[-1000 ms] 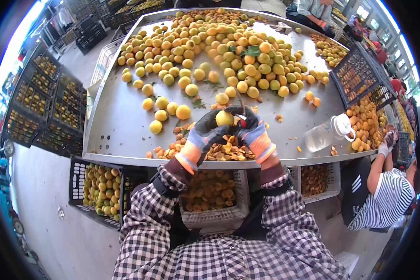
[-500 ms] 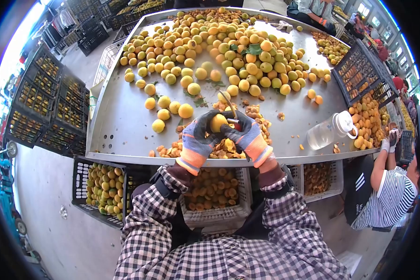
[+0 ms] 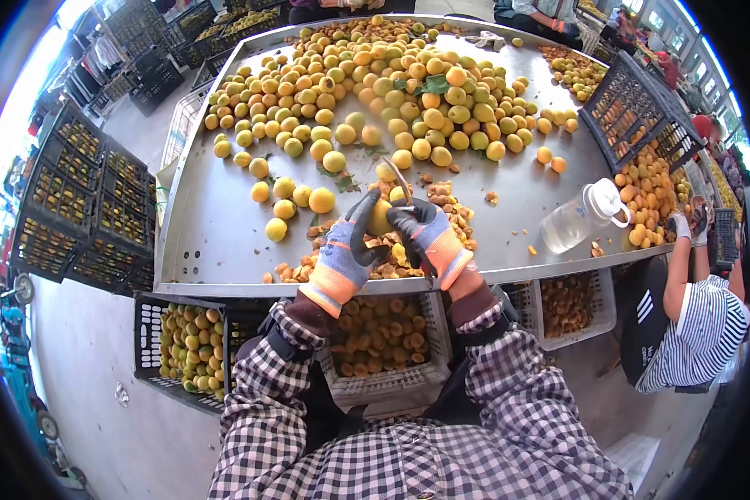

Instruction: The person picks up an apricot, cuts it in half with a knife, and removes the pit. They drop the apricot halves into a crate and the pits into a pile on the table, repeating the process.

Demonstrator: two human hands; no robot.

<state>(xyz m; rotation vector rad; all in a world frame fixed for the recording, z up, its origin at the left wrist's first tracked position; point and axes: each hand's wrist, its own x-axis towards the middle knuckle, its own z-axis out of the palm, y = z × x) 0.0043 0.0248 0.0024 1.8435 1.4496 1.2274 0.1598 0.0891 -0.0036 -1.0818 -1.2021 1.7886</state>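
My left hand [image 3: 344, 257], in a grey, orange and black glove, holds a yellow apricot [image 3: 379, 217] between thumb and fingers over the front of the metal table [image 3: 225, 242]. My gloved right hand [image 3: 436, 239] grips a thin curved metal tool [image 3: 403, 182], its bent end standing up beyond the fruit; the fingers hide most of its handle. The tool's shaft and the right fingertips are close against the apricot. Beneath both hands lies a heap of split apricot pieces [image 3: 454, 204]. Several whole apricots [image 3: 322, 200] sit just left of the hands.
A large apricot pile [image 3: 308, 87] covers the table's far side. To the right stand a water jug [image 3: 571, 221] and a tilted black crate [image 3: 629, 117]. Below the front edge are a crate of halves [image 3: 383, 333] and a crate of whole fruit [image 3: 183, 350]. A co-worker [image 3: 692, 325] works at right.
The left hand's fingers have opened somewhat around the apricot, and the right hand has turned with the tool. The whole view has shifted slightly.
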